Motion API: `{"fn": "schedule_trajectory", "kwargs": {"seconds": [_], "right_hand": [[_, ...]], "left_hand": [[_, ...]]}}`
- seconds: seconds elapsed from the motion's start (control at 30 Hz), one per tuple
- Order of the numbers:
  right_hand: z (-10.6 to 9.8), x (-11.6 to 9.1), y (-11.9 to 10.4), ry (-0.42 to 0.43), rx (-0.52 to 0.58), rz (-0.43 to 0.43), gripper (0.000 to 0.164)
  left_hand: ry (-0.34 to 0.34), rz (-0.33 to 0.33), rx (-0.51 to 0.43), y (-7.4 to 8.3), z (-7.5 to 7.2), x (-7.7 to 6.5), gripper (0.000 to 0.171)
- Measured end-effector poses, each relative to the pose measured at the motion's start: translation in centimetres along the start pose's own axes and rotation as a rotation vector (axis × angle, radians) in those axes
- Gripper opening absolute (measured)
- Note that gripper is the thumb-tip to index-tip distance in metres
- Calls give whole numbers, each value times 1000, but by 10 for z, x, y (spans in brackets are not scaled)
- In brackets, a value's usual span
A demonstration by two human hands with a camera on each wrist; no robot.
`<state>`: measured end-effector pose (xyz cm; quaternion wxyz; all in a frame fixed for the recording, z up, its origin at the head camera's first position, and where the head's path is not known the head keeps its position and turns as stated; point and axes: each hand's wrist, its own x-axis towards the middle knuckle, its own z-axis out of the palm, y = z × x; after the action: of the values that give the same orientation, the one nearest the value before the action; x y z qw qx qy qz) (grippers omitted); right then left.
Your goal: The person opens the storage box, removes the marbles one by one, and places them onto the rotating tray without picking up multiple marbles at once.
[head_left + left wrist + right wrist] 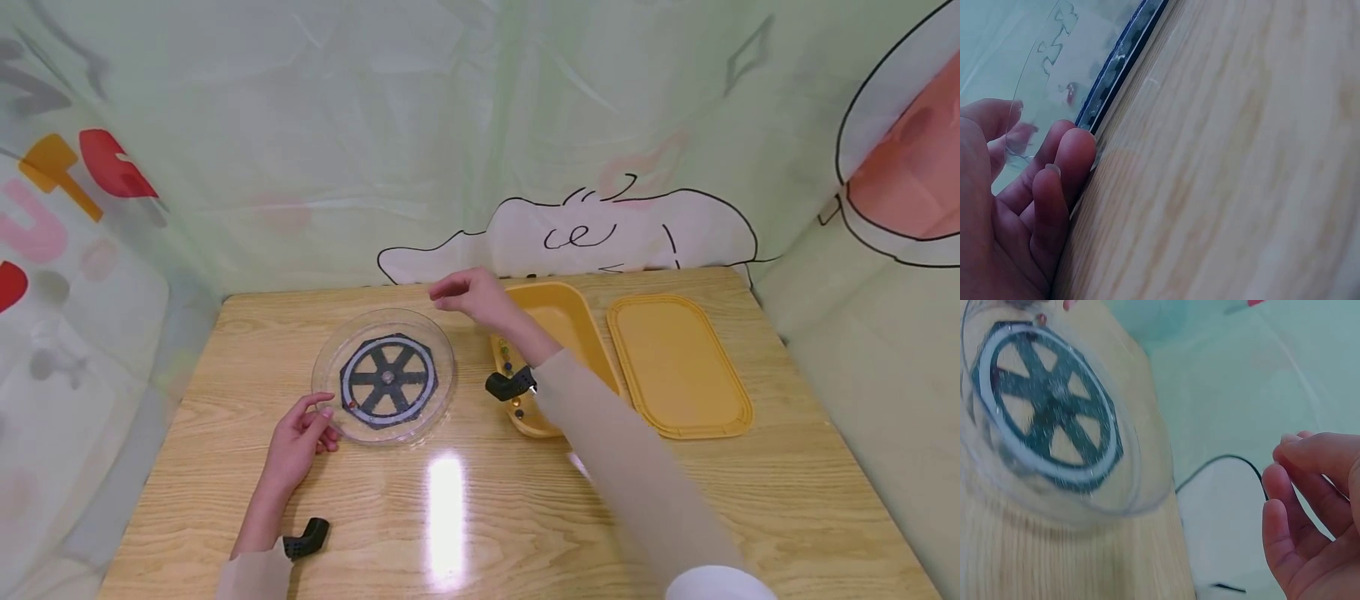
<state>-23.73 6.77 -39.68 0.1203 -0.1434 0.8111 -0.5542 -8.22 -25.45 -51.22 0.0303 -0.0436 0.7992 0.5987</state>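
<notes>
A clear round dish stands on the table, a black spoked wheel with a white ring showing in or beneath it. One small red bead rests near its left edge. My left hand pinches the dish's near-left rim, fingers on both sides of the clear wall in the left wrist view. Raised between dish and tray, my right hand has loosely curled fingers; I see nothing between them. Below that forearm, the yellow tray contains several small coloured beads along its left side.
A flat yellow lid or shallow tray lies at the right of the table. Printed curtains hang close behind the far edge and on both sides. A black camera mount juts from the right wrist over the tray.
</notes>
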Motion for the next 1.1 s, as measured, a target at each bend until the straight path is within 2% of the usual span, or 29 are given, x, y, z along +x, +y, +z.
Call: {"fn": "schedule_trajectory", "kwargs": {"seconds": [0.17, 0.53, 0.67, 0.9, 1.1], "right_hand": [[-21, -8, 8, 41, 27, 12, 22], [-53, -24, 39, 92, -42, 61, 18], [-59, -29, 50, 113, -69, 105, 19], [-63, -34, 71, 126, -70, 142, 18], [-63, -35, 89, 87, -146, 161, 16]], "left_hand": [[-1, 8, 4, 1, 3, 0, 30], [-11, -29, 13, 4, 3, -1, 30], [-17, -45, 0, 11, 4, -2, 31], [-20, -37, 18, 37, 7, -11, 30], [-24, -39, 26, 43, 8, -15, 30]]}}
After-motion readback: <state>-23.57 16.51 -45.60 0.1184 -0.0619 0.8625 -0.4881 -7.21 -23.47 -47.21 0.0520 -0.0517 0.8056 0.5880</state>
